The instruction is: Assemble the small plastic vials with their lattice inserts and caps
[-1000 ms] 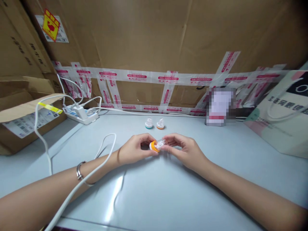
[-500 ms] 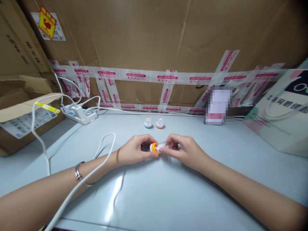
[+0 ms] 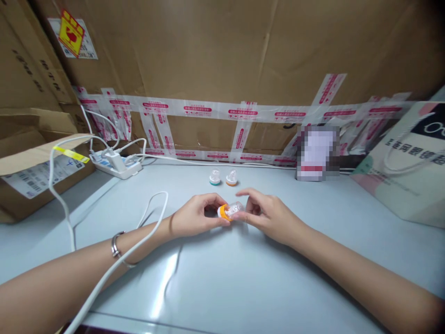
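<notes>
My left hand [image 3: 196,214] is closed round the orange-and-white capped end of a small clear bottle [image 3: 234,210], thumb below and fingers above. The bottle lies tilted, its transparent rounded end pointing right, with something clear and whitish inside. My right hand [image 3: 266,212] is at that end, index finger lifted off and thumb by the bottle's lower side; whether the thumb touches it I cannot tell. Behind the hands stand two small clear pieces, one with a teal rim [image 3: 215,177] and the other with an orange rim [image 3: 231,178].
A white power strip [image 3: 118,167] with plugs stands at the back left, beside an open cardboard box [image 3: 45,171]. A white cable [image 3: 114,269] crosses over my left forearm. A pixelated phone-like object [image 3: 314,155] leans at the back right, near a paper bag [image 3: 403,176].
My right hand's index finger has lifted from the clear end of the bottle, and its fingers have spread. My left hand keeps its grip on the orange end.
</notes>
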Demonstrator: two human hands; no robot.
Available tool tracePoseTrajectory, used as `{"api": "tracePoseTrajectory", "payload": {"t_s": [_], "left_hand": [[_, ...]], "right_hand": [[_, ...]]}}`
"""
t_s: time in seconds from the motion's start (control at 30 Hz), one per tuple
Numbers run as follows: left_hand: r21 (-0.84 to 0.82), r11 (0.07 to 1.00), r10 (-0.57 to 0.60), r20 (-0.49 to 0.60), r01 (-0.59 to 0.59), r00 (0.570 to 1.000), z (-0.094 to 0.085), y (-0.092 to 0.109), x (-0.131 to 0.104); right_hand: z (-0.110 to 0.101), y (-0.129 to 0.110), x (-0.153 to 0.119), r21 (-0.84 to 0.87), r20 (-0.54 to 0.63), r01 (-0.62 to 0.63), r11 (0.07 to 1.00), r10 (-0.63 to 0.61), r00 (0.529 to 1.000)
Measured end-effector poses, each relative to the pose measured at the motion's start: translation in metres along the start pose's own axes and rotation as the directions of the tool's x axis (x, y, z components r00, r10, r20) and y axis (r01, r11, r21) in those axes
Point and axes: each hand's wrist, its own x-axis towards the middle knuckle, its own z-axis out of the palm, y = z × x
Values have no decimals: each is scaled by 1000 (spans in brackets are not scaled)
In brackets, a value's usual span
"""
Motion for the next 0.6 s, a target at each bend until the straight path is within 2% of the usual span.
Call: {"api": "tracePoseTrajectory", "payload": {"t_s": [0.13,0.3,0.4,0.5,0.6], "left_hand": [[-20,1000,12,15,-12,1000,0,-2,-1],[66,997,49,2,-49,999,1,-3,-3],[67,996,60,6,-60,998,1,-2,-3],[60,996,68,10,-69,998,1,-3,-3],[38,998,55,3,-55,998,1,-3,-4]], "right_hand": [[-6,0,-1,140,56,167,976,-177,983],[6,-2,0,22,-35,-17,1000,17,999],[13,-3,1,-16,-50,-28,999,27,998],[13,-2,1,22,-49,-27,999,28,998],[9,1,3,193,-47,-56,980,66,997]]}}
